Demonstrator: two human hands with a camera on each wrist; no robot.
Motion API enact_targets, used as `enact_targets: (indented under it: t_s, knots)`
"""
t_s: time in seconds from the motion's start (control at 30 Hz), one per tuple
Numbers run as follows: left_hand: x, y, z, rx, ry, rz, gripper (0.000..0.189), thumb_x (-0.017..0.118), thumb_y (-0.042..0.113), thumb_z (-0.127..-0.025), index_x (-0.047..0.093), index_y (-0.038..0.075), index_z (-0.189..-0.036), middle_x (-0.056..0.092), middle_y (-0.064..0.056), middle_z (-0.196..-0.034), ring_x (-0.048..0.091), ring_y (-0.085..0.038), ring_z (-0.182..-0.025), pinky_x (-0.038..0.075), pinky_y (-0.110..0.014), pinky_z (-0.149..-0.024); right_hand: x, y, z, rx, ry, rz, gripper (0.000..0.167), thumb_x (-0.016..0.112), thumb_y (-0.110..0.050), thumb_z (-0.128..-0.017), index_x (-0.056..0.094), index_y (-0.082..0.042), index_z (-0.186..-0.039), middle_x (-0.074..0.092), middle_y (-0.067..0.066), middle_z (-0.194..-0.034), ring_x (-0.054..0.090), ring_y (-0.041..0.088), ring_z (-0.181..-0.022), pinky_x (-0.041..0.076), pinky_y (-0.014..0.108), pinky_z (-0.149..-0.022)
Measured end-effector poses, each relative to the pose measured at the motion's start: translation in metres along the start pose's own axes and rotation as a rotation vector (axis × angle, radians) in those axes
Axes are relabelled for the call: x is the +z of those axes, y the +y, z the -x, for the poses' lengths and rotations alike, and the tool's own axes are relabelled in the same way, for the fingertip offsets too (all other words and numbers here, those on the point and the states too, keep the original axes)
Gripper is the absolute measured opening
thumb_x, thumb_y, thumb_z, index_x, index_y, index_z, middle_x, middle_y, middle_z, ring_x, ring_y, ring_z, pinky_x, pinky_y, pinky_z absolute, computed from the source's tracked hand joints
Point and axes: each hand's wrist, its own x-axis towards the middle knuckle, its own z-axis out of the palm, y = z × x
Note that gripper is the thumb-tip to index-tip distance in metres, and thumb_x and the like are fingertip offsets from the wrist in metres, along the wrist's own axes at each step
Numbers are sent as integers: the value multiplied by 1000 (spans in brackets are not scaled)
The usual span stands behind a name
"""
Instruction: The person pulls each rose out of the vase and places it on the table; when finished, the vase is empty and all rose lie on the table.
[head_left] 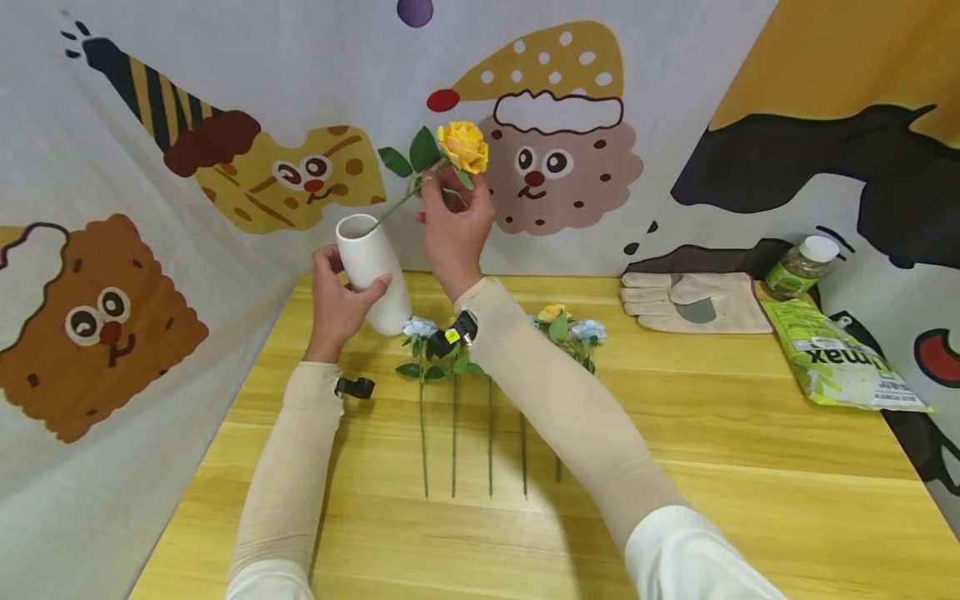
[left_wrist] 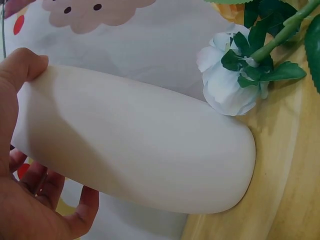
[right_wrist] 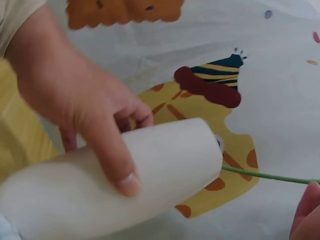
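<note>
My left hand grips a white vase by its sides, thumb across the front. The vase leans a little, with its base at the table in the left wrist view. Above and to the right, my right hand pinches the green stem of a yellow rose just under the bloom. The lower end of the stem goes into the vase's mouth, its tip hidden inside. A pale blue rose lies beside the vase's base.
Several blue and yellow roses lie in a row on the wooden table, stems toward me, partly behind my right forearm. At the back right are a work glove, a white-lidded jar and a green packet. A printed cloth hangs behind.
</note>
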Motion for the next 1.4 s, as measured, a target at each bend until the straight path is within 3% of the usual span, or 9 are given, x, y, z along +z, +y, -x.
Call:
enact_targets:
  t_s: [0.1, 0.2, 0.3, 0.4, 0.7, 0.97, 1.23, 1.4]
  knots:
    - [1, 2, 0, 5, -11, 15, 81, 89, 27, -84, 39, 7, -143, 49, -15, -139, 50, -24, -127, 51, -55, -106, -3, -2, 0, -9, 86, -78, 16, 70, -9, -101, 62, -9, -116, 68, -3, -95, 71, 42, -90, 60, 29, -60]
    - [1, 2, 1, 0, -15, 17, 81, 90, 26, -83, 38, 6, -143, 49, -15, -138, 50, -24, -126, 51, -55, -106, -8, -5, -1, 15, 144, -134, 16, 70, -10, -101, 61, -15, -113, 68, -4, -94, 74, 33, -83, 61, 29, -58]
    - [1, 2, 0, -5, -14, 11, 83, 90, 25, -84, 37, 7, -144, 48, -15, -139, 49, -24, -126, 52, -54, -106, -15, -9, -2, 37, 166, -164, 18, 70, -13, -102, 59, -17, -115, 66, -2, -96, 76, 29, -80, 62, 33, -59]
    - [1, 1, 0, -10, -17, 5, 83, 89, 26, -84, 36, 8, -146, 48, -15, -141, 49, -24, -127, 51, -54, -107, -22, -13, -2, 55, 174, -183, 20, 68, -15, -104, 55, -16, -119, 64, -1, -97, 77, 32, -80, 63, 36, -59]
    - [0, 0, -1, -7, -22, 16, 84, 89, 28, -84, 36, 8, -145, 48, -15, -141, 49, -24, -127, 52, -55, -107, -46, -21, -2, 64, 127, -169, 23, 60, -21, -109, 48, -14, -127, 61, 4, -98, 76, 23, -72, 62, 34, -56]
    - [1, -2, 1, -3, -22, 13, 84, 89, 29, -84, 36, 9, -145, 48, -14, -140, 49, -24, -126, 51, -55, -107, -73, -29, -3, 102, 170, -205, 24, 62, -21, -108, 50, -14, -128, 67, 3, -106, 75, 23, -69, 59, 31, -52]
    - [-2, -3, 2, 2, -11, 5, 83, 88, 29, -85, 36, 9, -146, 48, -15, -140, 49, -25, -126, 51, -55, -106, -103, -31, 13, 149, 85, -123, 23, 66, -24, -106, 51, -17, -122, 67, 12, -119, 74, 23, -66, 56, 29, -49]
    - [-2, 0, 1, -6, -22, -5, 85, 89, 31, -85, 35, 9, -147, 48, -15, -142, 49, -26, -128, 50, -56, -108, -129, -31, 26, 132, 15, -37, 20, 66, -22, -106, 54, -15, -121, 67, 10, -111, 73, 19, -62, 55, 29, -46]
